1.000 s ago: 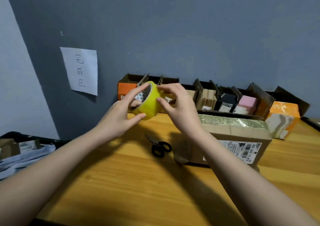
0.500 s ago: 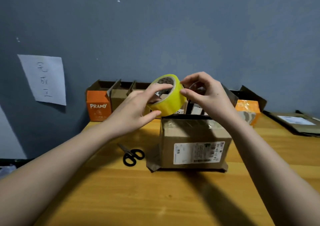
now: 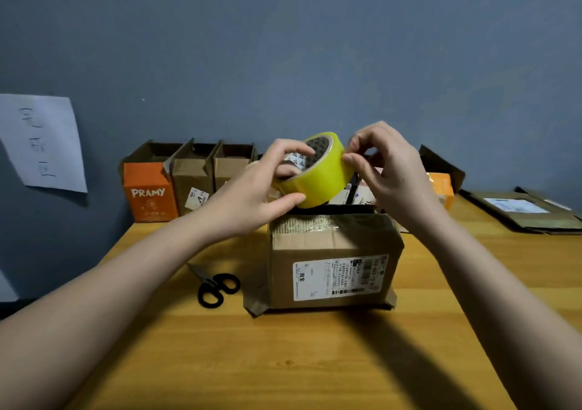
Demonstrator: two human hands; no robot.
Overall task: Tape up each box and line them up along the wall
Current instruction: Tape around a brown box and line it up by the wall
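Observation:
A yellow tape roll [image 3: 318, 176] is held in the air just above a brown cardboard box [image 3: 333, 268] with a white shipping label, which stands mid-table. My left hand [image 3: 252, 195] grips the roll, fingers through its core and thumb under it. My right hand [image 3: 387, 170] pinches at the roll's right edge with thumb and fingertips. Along the wall behind stand several open boxes: an orange PRAMY box [image 3: 148, 195], two brown ones [image 3: 193, 186], and an orange one [image 3: 441, 186] at the right; those in between are hidden by my hands.
Black scissors [image 3: 215, 287] lie on the wooden table [image 3: 283, 362] left of the box. Flattened cardboard [image 3: 519, 211] lies at the far right. A paper sign [image 3: 41, 145] hangs on the grey wall at left.
The view has swung right and closer, bringing the labelled box to the centre. Both hands keep the tape roll, now held just above the box; my right fingers work at its edge.

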